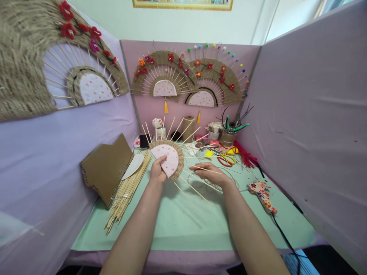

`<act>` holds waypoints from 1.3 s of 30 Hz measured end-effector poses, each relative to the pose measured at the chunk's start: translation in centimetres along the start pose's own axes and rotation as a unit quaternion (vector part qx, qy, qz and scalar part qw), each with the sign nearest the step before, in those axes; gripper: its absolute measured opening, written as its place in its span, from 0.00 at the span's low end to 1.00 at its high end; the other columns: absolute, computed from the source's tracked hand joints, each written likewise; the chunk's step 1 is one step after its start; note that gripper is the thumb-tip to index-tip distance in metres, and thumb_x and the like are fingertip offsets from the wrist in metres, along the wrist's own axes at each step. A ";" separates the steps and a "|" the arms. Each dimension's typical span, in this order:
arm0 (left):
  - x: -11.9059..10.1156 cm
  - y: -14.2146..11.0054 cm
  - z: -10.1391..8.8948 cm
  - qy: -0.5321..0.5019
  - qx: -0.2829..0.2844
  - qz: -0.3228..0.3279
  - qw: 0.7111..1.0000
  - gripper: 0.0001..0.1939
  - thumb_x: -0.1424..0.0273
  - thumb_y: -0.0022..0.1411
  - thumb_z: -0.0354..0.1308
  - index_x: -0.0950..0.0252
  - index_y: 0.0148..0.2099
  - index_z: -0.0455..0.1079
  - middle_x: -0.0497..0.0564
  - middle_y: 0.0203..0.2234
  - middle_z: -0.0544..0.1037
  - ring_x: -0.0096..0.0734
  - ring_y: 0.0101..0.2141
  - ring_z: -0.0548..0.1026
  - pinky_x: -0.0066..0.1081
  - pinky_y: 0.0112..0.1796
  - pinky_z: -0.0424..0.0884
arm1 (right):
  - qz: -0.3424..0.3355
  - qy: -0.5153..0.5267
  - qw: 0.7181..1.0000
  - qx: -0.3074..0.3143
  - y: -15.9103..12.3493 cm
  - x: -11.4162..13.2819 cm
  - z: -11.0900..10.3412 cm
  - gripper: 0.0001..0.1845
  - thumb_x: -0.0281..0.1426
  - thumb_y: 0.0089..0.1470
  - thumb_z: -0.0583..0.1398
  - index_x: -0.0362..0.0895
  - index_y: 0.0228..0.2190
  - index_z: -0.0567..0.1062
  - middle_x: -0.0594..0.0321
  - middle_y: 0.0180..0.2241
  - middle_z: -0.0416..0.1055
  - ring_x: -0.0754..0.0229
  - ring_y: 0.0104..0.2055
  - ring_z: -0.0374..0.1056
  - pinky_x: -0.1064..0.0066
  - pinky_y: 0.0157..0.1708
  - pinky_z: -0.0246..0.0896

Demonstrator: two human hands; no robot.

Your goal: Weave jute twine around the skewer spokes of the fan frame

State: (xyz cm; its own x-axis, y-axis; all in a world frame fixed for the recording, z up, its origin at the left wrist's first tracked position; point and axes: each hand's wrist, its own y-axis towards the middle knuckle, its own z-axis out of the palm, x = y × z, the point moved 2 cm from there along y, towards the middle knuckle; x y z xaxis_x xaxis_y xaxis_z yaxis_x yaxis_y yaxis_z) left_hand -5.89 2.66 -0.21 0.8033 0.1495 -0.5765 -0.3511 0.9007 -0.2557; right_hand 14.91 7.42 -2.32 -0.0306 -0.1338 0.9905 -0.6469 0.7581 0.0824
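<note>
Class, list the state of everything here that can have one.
Half-round pink-dotted twine-rimmed fan: held, sticks splayed
Left hand: closed on fan
Right hand: fingers curled
Long tan wooden-stick bundle: tied
Brown twine spool: upright
Green-handled tool: handles apart
Flower-patterned glue gun: lying flat

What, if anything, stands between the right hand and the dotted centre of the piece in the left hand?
The woven band lies between the right hand and the dotted centre, curving around its edge. Thin sticks jut out from the band toward that hand. Nothing bulkier shows in the gap.
</note>
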 end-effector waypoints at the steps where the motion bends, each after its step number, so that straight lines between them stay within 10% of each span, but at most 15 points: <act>1: 0.1 0.0 0.0 -0.002 0.005 -0.002 1.000 0.19 0.83 0.52 0.54 0.70 0.47 0.70 0.53 0.29 0.81 0.35 0.32 0.80 0.35 0.44 0.74 | 0.001 -0.015 1.000 0.024 -0.1 0.1 0.4 0.15 0.39 0.44 0.65 0.47 0.36 0.80 0.66 0.24 0.68 0.68 0.24 0.54 0.74 0.22 0.47; 28: 1.6 -1.2 0.3 -0.034 0.200 -0.074 0.977 0.29 0.59 0.55 0.53 0.73 0.54 0.66 0.65 0.45 0.76 0.53 0.51 0.71 0.50 0.51 0.65 | 0.002 -0.033 0.998 0.048 0.2 -0.4 0.9 0.17 0.40 0.46 0.63 0.45 0.38 0.79 0.62 0.32 0.74 0.61 0.34 0.65 0.70 0.33 0.60; 39: 1.6 -1.5 0.3 -0.072 0.158 0.002 0.985 0.24 0.65 0.53 0.55 0.67 0.52 0.68 0.57 0.42 0.78 0.44 0.48 0.73 0.43 0.51 0.66 | 0.002 -0.033 0.999 -0.013 0.0 0.3 0.9 0.18 0.40 0.45 0.63 0.45 0.38 0.79 0.59 0.35 0.74 0.61 0.32 0.64 0.69 0.32 0.59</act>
State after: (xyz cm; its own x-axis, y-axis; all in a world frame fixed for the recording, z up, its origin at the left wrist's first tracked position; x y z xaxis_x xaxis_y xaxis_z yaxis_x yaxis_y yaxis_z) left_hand -3.95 1.72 -0.47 0.8699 0.1892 -0.4554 -0.2054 0.9786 0.0143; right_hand 14.24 6.77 -2.16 -0.0838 -0.1717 0.9816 -0.6267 0.7749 0.0821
